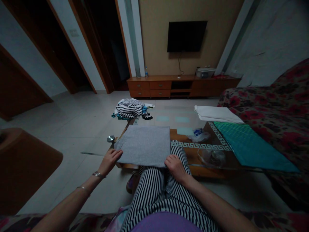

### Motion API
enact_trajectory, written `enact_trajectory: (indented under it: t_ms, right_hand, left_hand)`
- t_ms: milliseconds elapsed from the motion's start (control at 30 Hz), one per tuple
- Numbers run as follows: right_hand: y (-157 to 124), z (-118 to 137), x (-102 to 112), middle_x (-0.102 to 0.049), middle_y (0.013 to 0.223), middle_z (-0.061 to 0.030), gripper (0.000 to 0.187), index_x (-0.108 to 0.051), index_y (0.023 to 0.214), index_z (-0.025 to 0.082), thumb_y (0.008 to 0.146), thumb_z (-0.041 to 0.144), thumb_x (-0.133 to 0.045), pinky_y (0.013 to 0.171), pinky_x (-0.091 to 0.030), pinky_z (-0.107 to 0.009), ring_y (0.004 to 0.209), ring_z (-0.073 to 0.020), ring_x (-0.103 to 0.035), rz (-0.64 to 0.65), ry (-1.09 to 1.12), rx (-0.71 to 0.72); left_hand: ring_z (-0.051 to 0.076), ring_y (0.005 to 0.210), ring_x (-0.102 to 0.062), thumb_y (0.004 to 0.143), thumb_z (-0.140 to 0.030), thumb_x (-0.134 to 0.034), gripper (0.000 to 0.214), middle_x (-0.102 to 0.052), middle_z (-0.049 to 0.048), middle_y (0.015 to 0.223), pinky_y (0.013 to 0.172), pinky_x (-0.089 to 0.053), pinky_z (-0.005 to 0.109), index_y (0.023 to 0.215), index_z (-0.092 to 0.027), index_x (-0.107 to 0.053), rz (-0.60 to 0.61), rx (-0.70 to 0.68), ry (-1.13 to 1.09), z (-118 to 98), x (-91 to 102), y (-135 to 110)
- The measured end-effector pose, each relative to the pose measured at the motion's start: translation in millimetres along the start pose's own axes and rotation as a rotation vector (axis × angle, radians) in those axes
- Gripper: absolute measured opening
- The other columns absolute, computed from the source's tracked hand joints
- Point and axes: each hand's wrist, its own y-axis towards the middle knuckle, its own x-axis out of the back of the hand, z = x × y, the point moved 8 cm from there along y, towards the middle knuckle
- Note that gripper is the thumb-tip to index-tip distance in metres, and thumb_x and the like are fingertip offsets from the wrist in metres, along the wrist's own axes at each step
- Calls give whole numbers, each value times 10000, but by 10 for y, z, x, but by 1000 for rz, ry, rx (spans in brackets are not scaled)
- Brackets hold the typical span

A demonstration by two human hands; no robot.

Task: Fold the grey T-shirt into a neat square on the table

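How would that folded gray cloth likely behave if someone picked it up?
The gray cloth is probably floppy: it lies flat, with a soft matte look. It's likely light for its size. Lifted by one edge, it would probably sag or unfold, since only the left hand and right hand rest on it.

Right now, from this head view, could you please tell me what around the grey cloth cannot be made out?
Head view:
The glass-topped table under the grey folded cloth, hidden by the cloth.
The cloth's edges beneath the left hand and right hand, hidden by the hands.
The clear plastic bag's contents, too small and dim.
The shiny metal object by the table, too small to identify.
The brown furniture at left, cut off by the frame edge.
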Motion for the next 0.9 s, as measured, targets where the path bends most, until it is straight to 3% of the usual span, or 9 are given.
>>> enact_trajectory:
  t_ms: [200,300,367,500,600,667,733,800,900]
  right_hand:
    - [30,-113,483,-637,953,-78,157,-581,936,181,817,119,-500,832,-425,-325,937,-203,-555,-89,326,-14]
    - [179,-386,844,-644,896,-58,187,-568,956,186,787,124,-516,764,-443,-300,853,-191,-587,-140,426,-160]
    - [314,-588,1151,-639,864,-41,160,-561,941,187,788,155,-526,724,-442,-281,804,-180,-593,-215,456,-267]
    - [567,-863,1892,-612,792,-1,142,-555,945,192,823,265,-552,655,-437,-245,700,-141,-570,-449,497,-381]
    - [708,-993,2375,-607,814,-5,185,-564,977,198,863,340,-533,667,-443,-245,728,-136,-566,-577,532,-384]
    - [811,-1138,2537,-614,859,-18,205,-573,996,197,879,350,-508,692,-452,-257,774,-142,-575,-591,558,-382]
    - [944,-1368,2508,-626,904,-30,217,-585,1016,190,875,331,-499,727,-462,-278,826,-157,-585,-543,569,-388]
    - [1094,-1666,2264,-642,932,-41,231,-601,1025,170,852,289,-505,763,-469,-297,866,-172,-590,-438,564,-414]
    - [1201,-2166,1537,-666,958,-56,246,-634,1012,134,824,229,-506,776,-467,-269,873,-163,-597,-181,497,-613]
  left_hand:
    - [229,1035,-588,881,-211,-418,290,-705,40,1056,1005,-356,490,972,-273,-686,27,-33,-44,-169,416,112]
    - [240,1093,-571,840,-231,-458,237,-707,34,1018,1067,-268,535,937,-265,-671,-136,80,-83,-250,954,364]
    - [229,1042,-588,809,-289,-498,199,-695,26,994,1063,-312,502,928,-255,-653,-236,169,-165,-314,1347,569]
    - [205,869,-610,750,-410,-591,277,-660,4,936,872,-498,403,968,-242,-624,-448,374,-356,-415,2070,879]
    - [197,799,-602,732,-488,-647,373,-636,-14,917,767,-534,375,1025,-264,-590,-579,477,-490,-464,2427,1029]
    - [192,781,-604,754,-506,-634,369,-629,-23,912,725,-543,360,1042,-284,-570,-531,477,-614,-478,2456,1218]
    - [184,774,-610,757,-504,-626,391,-638,-26,923,691,-544,338,1069,-279,-559,-390,471,-757,-452,2278,1480]
    - [174,784,-615,726,-497,-642,457,-651,-10,951,684,-538,313,1092,-237,-559,-225,493,-878,-384,1911,1754]
    - [176,786,-615,666,-496,-673,515,-658,44,952,670,-525,297,1035,-151,-573,-19,596,-929,-255,1137,2067]
